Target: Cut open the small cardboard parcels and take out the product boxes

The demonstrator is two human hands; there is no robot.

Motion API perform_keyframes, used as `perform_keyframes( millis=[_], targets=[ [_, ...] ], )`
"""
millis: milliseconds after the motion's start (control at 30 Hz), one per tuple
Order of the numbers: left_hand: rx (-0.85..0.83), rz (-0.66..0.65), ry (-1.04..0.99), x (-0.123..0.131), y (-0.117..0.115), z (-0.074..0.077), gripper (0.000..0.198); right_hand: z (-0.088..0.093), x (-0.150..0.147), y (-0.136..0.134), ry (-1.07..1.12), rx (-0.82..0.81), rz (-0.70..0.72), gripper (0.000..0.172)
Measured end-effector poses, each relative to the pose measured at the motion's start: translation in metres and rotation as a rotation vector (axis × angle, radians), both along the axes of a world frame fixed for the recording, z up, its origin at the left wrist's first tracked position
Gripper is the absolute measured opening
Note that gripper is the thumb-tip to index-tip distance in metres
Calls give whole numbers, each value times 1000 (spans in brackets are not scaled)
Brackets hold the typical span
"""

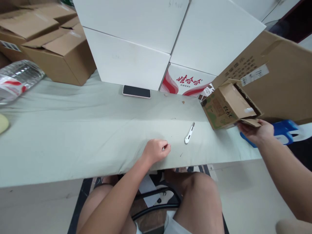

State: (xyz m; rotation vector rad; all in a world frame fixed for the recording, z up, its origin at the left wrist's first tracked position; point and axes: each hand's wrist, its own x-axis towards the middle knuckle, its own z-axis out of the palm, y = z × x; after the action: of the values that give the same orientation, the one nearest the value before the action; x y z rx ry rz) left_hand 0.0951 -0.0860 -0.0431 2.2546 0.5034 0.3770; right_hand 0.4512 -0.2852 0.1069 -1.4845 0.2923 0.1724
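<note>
My right hand [259, 132] grips the lower flap of a small cardboard box [219, 110] at the right end of the table. The box is tilted, with handwritten numbers and green print on its side, and its flaps are partly open. What lies inside the box is hidden. Close to the table's front edge, my left hand [156, 151] rests with its fingers curled in, and nothing shows in it. A white utility knife [189, 133] lies on the cloth between my two hands, nearer the left one.
Stacked white boxes [131, 55] stand along the back, with a phone [136, 92] in front. Cardboard boxes [60, 58] and a plastic bottle pack [19, 79] are at left. Behind the small box stand a large carton [287, 81] and a blue packet [284, 130].
</note>
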Motion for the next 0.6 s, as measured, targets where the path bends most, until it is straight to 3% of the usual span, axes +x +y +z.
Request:
perform_keyframes(
  millis=[267,533,600],
  targets=[
    [-4,0,8,-1,-1,0,40,-6,10,58,-29,-24,93,56],
    [-43,-7,0,0,6,-4,39,-26,25,89,-125,-83,-34,29],
    [-50,-1,2,1,7,-5,39,-27,30,88,-183,-128,-50,32]
  ],
)
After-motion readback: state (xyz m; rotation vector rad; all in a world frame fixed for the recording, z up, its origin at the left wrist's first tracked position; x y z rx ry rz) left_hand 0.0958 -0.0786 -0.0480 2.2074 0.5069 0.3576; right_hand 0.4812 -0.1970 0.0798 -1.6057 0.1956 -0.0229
